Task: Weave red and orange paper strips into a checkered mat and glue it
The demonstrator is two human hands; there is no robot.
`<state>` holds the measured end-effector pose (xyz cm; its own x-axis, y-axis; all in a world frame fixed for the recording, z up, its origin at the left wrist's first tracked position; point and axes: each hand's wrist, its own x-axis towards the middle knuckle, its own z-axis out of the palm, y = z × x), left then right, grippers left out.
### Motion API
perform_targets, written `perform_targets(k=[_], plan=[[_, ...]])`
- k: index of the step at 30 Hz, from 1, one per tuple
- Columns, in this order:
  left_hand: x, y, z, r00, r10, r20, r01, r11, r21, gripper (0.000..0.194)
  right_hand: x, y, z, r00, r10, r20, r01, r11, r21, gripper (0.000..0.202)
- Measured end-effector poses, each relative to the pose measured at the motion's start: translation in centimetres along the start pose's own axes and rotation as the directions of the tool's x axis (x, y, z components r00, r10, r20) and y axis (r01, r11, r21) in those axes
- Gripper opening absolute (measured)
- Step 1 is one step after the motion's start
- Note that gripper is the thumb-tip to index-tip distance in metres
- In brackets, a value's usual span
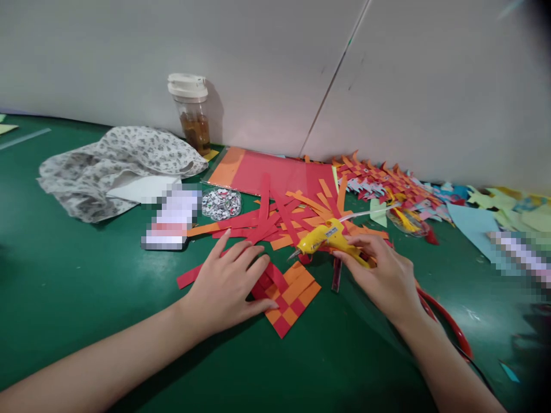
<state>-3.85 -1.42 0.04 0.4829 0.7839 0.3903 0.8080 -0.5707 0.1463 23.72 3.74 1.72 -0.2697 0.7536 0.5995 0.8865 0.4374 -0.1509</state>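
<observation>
A woven square of red and orange paper strips lies on the green table, one corner toward me. My left hand rests over its left side, fingers spread, the thumb on the weave and a red strip curling up beside the fingertips. My right hand is closed round the handle of a yellow glue gun. The gun's metal tip points left and down, just above the top corner of the square. A clear glue stick sticks out of its back.
Loose red and orange strips pile up behind the hands. Around them are a phone, a dish of googly eyes, a patterned cloth, a tea bottle, red-handled scissors and paper fish shapes.
</observation>
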Motion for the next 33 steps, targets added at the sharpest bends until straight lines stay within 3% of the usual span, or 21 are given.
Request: perform_targets(k=[13, 18, 23, 27, 33], plan=[[-0.13, -0.10, 0.44, 0.991, 0.137, 0.006, -0.136, 0.979, 0.150, 0.061, -0.07, -0.05, 0.06, 0.992, 0.115, -0.042, -0.113, 0.992, 0.048, 0.025], [-0.11, 0.09, 0.51, 0.978, 0.210, -0.012, -0.206, 0.967, 0.148, 0.049, -0.03, -0.21, -0.09, 0.989, 0.133, -0.060, -0.130, 0.990, 0.053, 0.024], [-0.15, 0.11, 0.24, 0.932, 0.360, -0.045, -0.354, 0.929, 0.107, 0.030, -0.02, -0.45, -0.24, 0.987, 0.145, -0.066, -0.140, 0.988, 0.069, 0.023], [-0.07, 0.22, -0.30, 0.879, 0.477, 0.018, -0.476, 0.873, 0.102, 0.037, -0.03, -0.52, -0.26, 0.988, 0.140, -0.068, -0.136, 0.989, 0.061, 0.023], [-0.26, 0.34, -0.20, 0.860, 0.509, 0.047, -0.511, 0.853, 0.105, 0.039, -0.19, -0.47, -0.19, 0.991, 0.120, -0.066, -0.118, 0.992, 0.034, 0.023]])
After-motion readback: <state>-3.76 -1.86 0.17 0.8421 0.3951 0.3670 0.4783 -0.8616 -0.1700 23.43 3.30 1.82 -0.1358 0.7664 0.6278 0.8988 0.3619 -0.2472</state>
